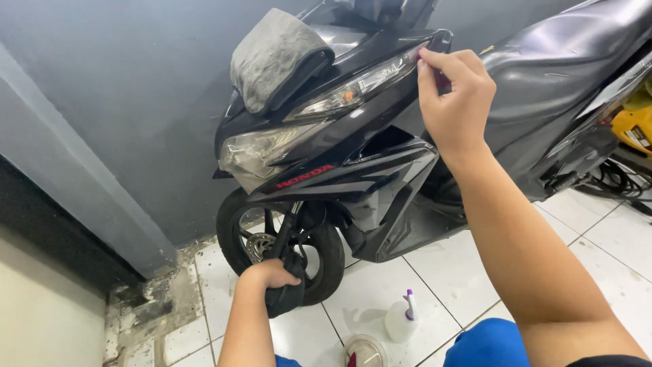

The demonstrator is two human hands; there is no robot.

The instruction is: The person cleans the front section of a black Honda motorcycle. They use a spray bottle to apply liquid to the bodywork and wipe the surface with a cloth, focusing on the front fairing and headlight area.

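Nearest the camera, the person's right hand (454,102) was raised at one o'clock, fingers pinched together on the rear tip of the black scooter's (380,136) headlight panel (360,85), gripping something small and dark I couldn't make out. Down at seven o'clock the left hand (272,275) was clamped on a dark cloth (286,292), pressed against the front wheel (278,251) beside the fork. A grey microfibre towel (272,58) lay draped over the scooter's nose at eleven o'clock. On the white tiled floor (584,224), at six o'clock, stood a small spray bottle (402,316) with a purple nozzle, just beside a round tin (365,352).
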